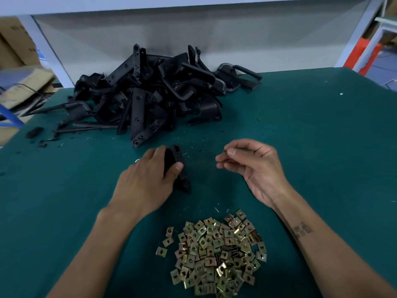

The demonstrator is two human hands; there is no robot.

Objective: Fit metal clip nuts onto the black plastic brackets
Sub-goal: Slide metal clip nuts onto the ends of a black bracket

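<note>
A: Hands first, what've you got?
B: Your left hand (148, 179) grips a black bracket (178, 168) at frame centre, thumb curled over it, lower end on the green table (311, 147). Your right hand (255, 166), right of centre, pinches a small clip nut (225, 150) between thumb and forefinger, mostly hidden

A: Stock?
B: Clip nut pile (217, 252) at bottom centre, bracket heap (150, 93) upper left of centre
</note>
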